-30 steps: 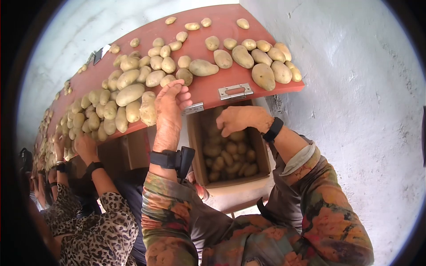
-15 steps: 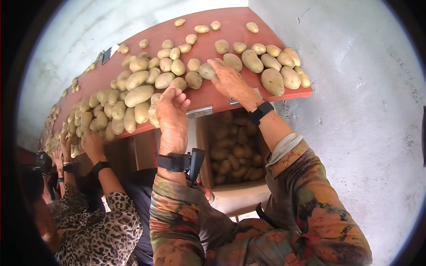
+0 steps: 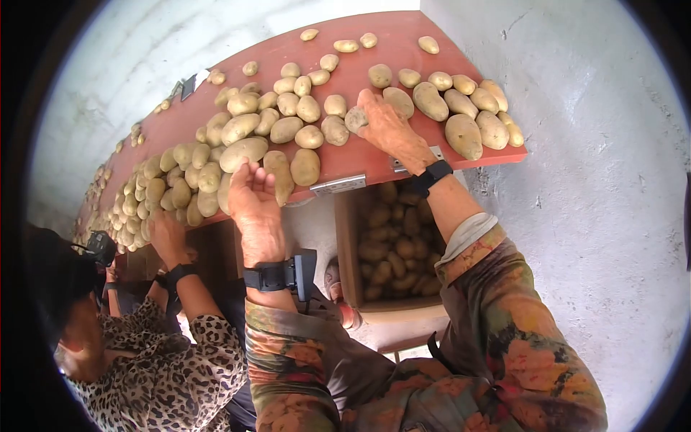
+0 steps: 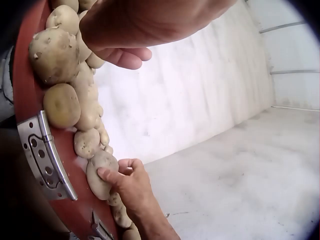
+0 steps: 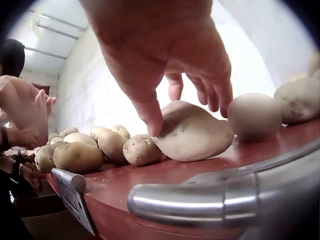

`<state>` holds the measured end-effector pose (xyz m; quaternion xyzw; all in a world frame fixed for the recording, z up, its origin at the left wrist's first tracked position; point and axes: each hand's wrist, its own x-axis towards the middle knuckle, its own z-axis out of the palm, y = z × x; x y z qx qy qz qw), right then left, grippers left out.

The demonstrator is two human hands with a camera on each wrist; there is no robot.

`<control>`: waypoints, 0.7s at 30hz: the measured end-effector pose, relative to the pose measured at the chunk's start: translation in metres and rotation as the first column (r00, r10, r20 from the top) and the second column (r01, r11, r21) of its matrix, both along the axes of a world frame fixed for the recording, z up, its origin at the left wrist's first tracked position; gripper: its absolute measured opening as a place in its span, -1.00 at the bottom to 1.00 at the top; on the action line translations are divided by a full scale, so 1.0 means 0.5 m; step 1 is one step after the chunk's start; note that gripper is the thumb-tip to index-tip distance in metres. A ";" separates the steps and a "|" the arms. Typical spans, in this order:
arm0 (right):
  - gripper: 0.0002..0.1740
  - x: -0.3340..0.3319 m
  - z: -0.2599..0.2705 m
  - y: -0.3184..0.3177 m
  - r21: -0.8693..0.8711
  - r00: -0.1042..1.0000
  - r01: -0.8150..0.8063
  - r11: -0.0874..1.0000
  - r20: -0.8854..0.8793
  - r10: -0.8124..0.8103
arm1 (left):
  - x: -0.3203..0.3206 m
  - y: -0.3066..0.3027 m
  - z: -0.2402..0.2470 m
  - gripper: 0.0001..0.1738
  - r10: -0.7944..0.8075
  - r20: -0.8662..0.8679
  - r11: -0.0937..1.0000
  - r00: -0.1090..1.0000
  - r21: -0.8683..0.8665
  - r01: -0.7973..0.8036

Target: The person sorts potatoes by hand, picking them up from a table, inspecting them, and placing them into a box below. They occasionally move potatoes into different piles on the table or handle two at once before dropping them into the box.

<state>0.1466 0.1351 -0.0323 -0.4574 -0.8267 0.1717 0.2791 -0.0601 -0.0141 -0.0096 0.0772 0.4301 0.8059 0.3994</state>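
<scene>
My right hand (image 3: pixel 392 129) grips a pale potato (image 3: pixel 355 119) on the red table, near its front edge. In the right wrist view the thumb lies on one side of this potato (image 5: pixel 195 132) and the fingers reach round the far side. My left hand (image 3: pixel 255 212) hovers at the table's front edge with relaxed fingers and nothing in them, its fingertips close to a large oblong potato (image 3: pixel 243 154). Beside it lie a knobbly long potato (image 3: pixel 279 176) and an oval potato (image 3: pixel 306 167).
A cardboard box (image 3: pixel 347 266) of potatoes stands below the table edge. Metal hinges (image 3: pixel 338 185) sit along that edge. More potatoes (image 3: pixel 464 137) lie at the right end, by a grey wall (image 3: pixel 590 180). Another person's hand (image 3: pixel 169 237) works at the heap on the left.
My right hand has gone from above the box up to the table and taken hold of a potato. My left hand has shifted left, and the oval potato near the edge now shows.
</scene>
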 end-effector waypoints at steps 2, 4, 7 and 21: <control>-0.42 0.002 -0.014 -0.008 0.077 1.000 -0.006 0.997 -0.001 0.006 | -0.016 -0.006 0.001 -0.79 0.052 -0.011 0.999 0.999 -0.009 -0.052; -0.42 0.007 -0.017 -0.021 0.155 1.000 -0.012 0.988 -0.001 0.012 | -0.022 -0.009 0.001 -0.79 0.054 -0.033 0.999 0.998 0.000 -0.054; -0.53 0.014 0.000 -0.037 0.166 0.995 -0.022 0.986 0.096 0.006 | -0.027 -0.011 0.003 -0.78 0.075 -0.030 0.997 0.997 -0.010 -0.076; -0.36 0.056 0.050 -0.075 -0.380 0.941 -0.261 0.887 -0.305 0.147 | 0.040 0.018 -0.003 -0.74 -0.348 -0.113 0.937 0.931 -0.068 0.342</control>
